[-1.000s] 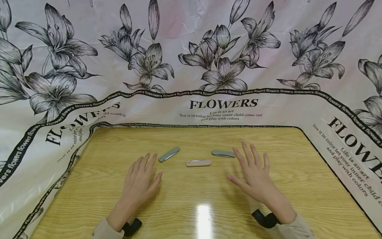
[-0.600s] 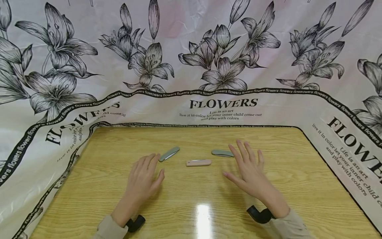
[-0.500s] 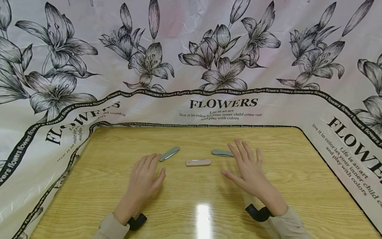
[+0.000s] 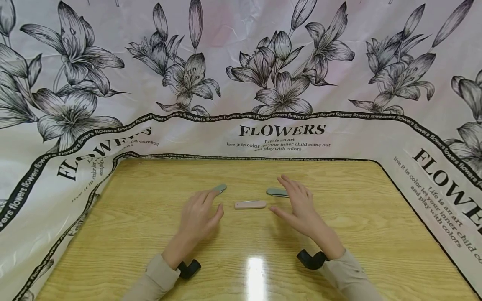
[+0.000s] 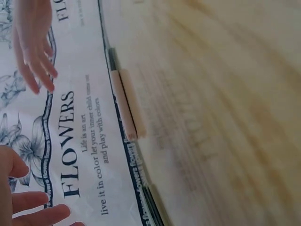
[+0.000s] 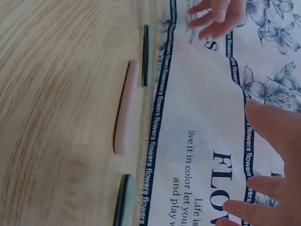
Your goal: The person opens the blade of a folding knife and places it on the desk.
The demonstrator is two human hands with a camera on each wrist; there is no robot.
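Basically, nearest first: light glare (image 4: 256, 276) on the yellowish wood-grain tabletop (image 4: 376, 234), then two beige sleeves, left (image 4: 156, 271) and right (image 4: 343, 269), each with a curved black piece at the wrist, left (image 4: 190, 269) and right (image 4: 311, 259).

Next, both bare hands, held above the table. Left hand (image 4: 199, 214): fingers loosely extended, slightly bent, thumb spread well away from them, nothing in grip. Right hand (image 4: 300, 207): fingers likewise extended with a slight bend, thumb stretched out toward the middle, nothing in grip. Both wrist views show hands raised clear of the knives.

Pale pink slim folding knife (image 4: 250, 205), metal strip along its far edge, lies flat between the hands, roughly crosswise, nearest of three knives. Right thumb tip shows just beside its right end in the head view.

Farther back, right grey-green folding knife (image 4: 276, 192), flat, right end hidden behind right fingers. Left grey-green folding knife (image 4: 222, 187), slanted, near end covered by left fingertips in the head view.

At the back, white cloth (image 4: 357, 138) with black lily drawings, black lettered bands and "FLOWERS" print borders the table.
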